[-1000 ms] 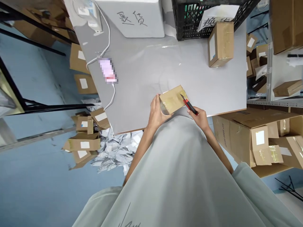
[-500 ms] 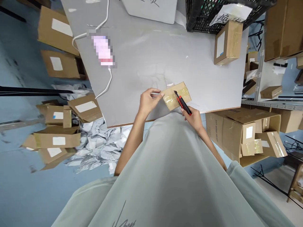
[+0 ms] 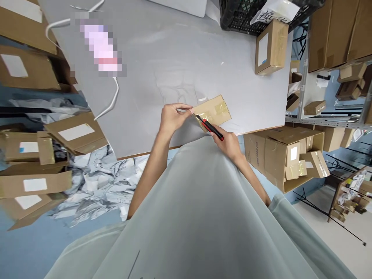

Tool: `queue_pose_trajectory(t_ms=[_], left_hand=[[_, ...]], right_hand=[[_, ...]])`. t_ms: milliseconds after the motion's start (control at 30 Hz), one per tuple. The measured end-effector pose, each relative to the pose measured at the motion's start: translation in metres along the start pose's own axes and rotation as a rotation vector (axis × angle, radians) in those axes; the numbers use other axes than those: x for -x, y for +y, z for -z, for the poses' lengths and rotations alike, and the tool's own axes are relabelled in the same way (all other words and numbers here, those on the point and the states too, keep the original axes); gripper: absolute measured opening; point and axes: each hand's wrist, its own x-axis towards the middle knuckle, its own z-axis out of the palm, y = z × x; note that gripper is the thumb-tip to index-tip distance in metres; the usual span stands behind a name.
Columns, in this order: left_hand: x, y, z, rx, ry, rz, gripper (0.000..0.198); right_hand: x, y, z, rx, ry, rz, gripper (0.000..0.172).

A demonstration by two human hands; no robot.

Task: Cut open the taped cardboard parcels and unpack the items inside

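- Grey tabletop (image 3: pixel 174 50) fills the view ahead of me, with floor and cartons on both sides.
- Nearest me, my right hand (image 3: pixel 229 143) is closed around the red-and-black box cutter (image 3: pixel 213 129), wrist low at the table's near edge and the blade angled up and to the left.
- A second ago the blade lay across the top of the small taped box (image 3: pixel 215 110). Now its tip is at the box's near-left corner.
- My left hand (image 3: pixel 171 118) was cupped around the box's left end. It has since opened off that side, and its thumb and forefinger now pinch the same corner, with the forearm coming in from below.
- I judge from this that the cut has gone from the top tape to the end seam.
- The box lies flat near the table's front edge, between my hands.
- Farther off, a white cable (image 3: pixel 112 102) trails to the left and a second box (image 3: pixel 270 48) stands at the far right, beside a black crate (image 3: pixel 235 15).
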Motion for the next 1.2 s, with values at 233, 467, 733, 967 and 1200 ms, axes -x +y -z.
queue_pose_trajectory(t_ms=[233, 467, 733, 967, 1200], left_hand=[[0.004, 0.005, -0.001, -0.022, -0.002, -0.035, 0.031], [0.008, 0.009, -0.002, -0.087, 0.016, -0.034, 0.028], [0.019, 0.013, -0.014, -0.182, 0.112, -0.086, 0.018], [0.034, 0.015, -0.031, -0.193, 0.163, -0.089, 0.017], [0.041, 0.017, -0.03, -0.23, 0.153, -0.1, 0.019]], right_hand=[[0.001, -0.009, -0.004, 0.127, 0.011, -0.03, 0.053], [0.008, -0.033, 0.002, 0.295, -0.057, -0.094, 0.056], [0.014, -0.081, 0.01, 0.455, -0.133, -0.192, 0.051], [0.038, -0.077, 0.009, 0.481, -0.148, -0.257, 0.044], [0.034, -0.06, -0.001, 0.386, -0.13, -0.248, 0.046]])
